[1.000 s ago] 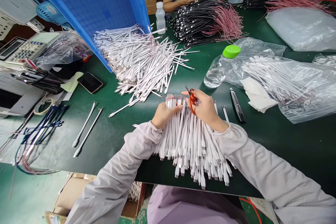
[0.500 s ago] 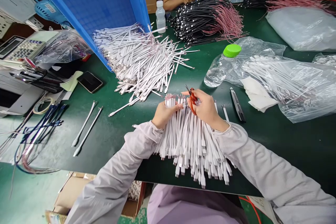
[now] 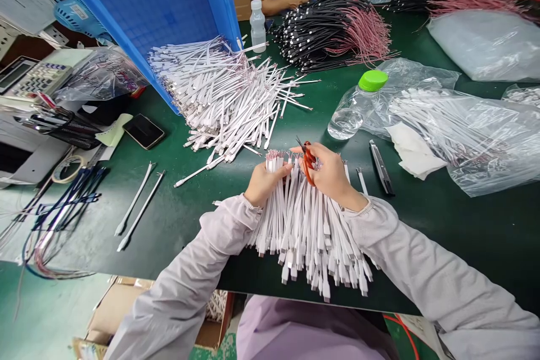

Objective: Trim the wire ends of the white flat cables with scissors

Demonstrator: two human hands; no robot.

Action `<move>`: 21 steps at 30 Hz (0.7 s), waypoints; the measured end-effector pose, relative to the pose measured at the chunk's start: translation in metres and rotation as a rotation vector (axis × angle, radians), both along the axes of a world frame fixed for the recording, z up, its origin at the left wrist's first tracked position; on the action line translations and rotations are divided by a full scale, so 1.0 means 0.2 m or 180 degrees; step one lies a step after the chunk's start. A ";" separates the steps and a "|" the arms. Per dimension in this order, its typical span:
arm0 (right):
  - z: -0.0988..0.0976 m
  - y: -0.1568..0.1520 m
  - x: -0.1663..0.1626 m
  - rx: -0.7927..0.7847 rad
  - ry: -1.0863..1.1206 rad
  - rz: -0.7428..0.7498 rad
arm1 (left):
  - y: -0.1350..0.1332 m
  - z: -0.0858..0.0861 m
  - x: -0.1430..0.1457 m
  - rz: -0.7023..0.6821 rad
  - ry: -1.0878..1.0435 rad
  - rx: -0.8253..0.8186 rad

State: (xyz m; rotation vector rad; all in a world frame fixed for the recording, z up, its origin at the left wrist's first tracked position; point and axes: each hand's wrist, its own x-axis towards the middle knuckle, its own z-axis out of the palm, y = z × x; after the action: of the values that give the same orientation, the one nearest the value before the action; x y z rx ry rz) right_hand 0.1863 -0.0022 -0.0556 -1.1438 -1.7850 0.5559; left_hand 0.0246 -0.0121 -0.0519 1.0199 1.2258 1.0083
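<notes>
Cables (image 3: 297,219) lie fanned on the table (image 3: 189,180), the left hand (image 3: 262,184) clamped just below their wire ends (image 3: 276,154), likely keeping these level, the right hand (image 3: 333,174) wrapped around scissors (image 3: 308,164).

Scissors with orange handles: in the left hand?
No, the right hand holds the scissors, while the left hand grips part of the white cable bunch.

Bright, even light covers the counter (image 3: 189,225); pale sheen washes its left end, glints streak the plastic bag (image 3: 489,124) at right, the far background is dimmer. Near white cables (image 3: 304,219) look crisp; edges stretch, wide-angle.
</notes>
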 end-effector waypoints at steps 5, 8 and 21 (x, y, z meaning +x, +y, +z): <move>-0.02 0.00 0.01 -0.0109 0.0193 -0.0069 | 0.00 0.01 0.00 0.0003 -0.0061 0.0026; -0.03 0.00 0.01 -0.0328 0.0341 -0.0003 | 0.00 0.01 0.00 -0.0106 -0.0131 0.0071; -0.01 0.00 0.03 -0.1072 0.0852 0.0043 | 0.01 -0.01 0.00 -0.0057 -0.0153 0.0147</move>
State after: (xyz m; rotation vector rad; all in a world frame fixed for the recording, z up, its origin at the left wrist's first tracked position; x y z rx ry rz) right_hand 0.1916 -0.0019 -0.0569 -1.2164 -1.5043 0.9980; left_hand 0.0241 -0.0100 -0.0538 1.0351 1.1569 1.0456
